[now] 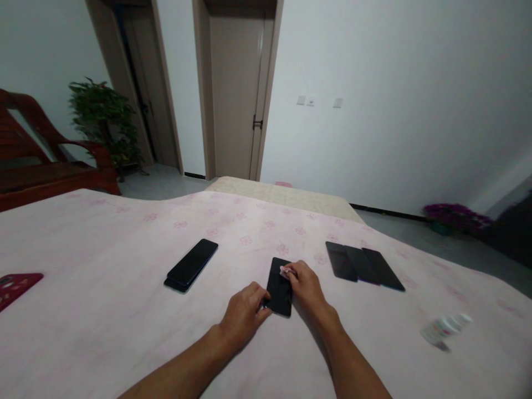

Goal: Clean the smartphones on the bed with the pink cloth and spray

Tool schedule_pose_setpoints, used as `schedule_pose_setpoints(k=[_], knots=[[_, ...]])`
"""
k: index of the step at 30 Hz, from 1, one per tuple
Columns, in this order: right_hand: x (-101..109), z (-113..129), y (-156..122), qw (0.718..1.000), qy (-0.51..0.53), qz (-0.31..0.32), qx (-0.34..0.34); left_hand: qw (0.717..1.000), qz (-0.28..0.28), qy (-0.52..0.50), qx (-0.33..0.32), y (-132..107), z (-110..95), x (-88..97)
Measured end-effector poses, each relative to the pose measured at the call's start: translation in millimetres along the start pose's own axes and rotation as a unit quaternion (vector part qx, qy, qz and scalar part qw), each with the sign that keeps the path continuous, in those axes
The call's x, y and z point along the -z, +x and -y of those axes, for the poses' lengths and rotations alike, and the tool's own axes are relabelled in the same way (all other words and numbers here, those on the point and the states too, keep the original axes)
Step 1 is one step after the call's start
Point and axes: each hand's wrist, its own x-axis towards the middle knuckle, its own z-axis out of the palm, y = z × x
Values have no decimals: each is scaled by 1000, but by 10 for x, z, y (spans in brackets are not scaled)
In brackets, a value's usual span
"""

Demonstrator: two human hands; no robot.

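Note:
A black phone (278, 285) lies face up on the pink flowered bedsheet (103, 310) in front of me. My left hand (243, 313) rests at the phone's near left corner, fingers curled against its edge and holding it still. My right hand (305, 288) is pinched shut on a small pink wad (286, 271), pressed on the phone's upper right part. What the wad is made of I cannot tell.
Two stacked black phones (191, 265) lie to the left. Three more dark phones (363, 265) sit side by side to the right. A red phone case (15, 285) is at the far left, a small white bottle (444, 328) lies at the right.

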Motion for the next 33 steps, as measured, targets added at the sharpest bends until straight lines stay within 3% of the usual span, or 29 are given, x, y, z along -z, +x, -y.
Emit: schedule_pose_setpoints(k=[2,4,7,10,12,15,18,20,21,22,25,27,30,33], knots=[[-51,14,-15,1000,-3,-30,6,1000,0,-1,-3,4,3,-3],[-70,80,-35,999,21,-8,34,1000,1,2,1,11,-5,3],[-19,187,-41,988,75,105,82,1000,2,7,9,14,-32,11],[67,187,-13,971,111,201,75,1000,4,4,13,7,-62,17],[98,122,6,978,113,169,38,1000,13,3,16,12,-78,43],[99,10,14,994,88,59,-11,997,55,13,56,88,-71,159],[108,-28,3,995,92,47,-15,986,91,51,126,284,3,327],[144,-9,-4,987,126,99,-11,988,74,100,89,470,74,404],[170,6,-6,978,150,142,-14,989,68,128,41,572,104,421],[198,20,-6,967,175,187,-19,985,83,147,-19,675,126,422],[278,36,4,935,221,275,-42,976,122,151,-95,968,129,345],[313,26,15,944,213,248,-41,948,184,179,-186,1134,94,261],[342,12,23,969,171,174,-24,918,246,196,-240,1322,51,148],[372,29,-5,963,164,213,-35,903,289,200,-246,1427,57,83]])
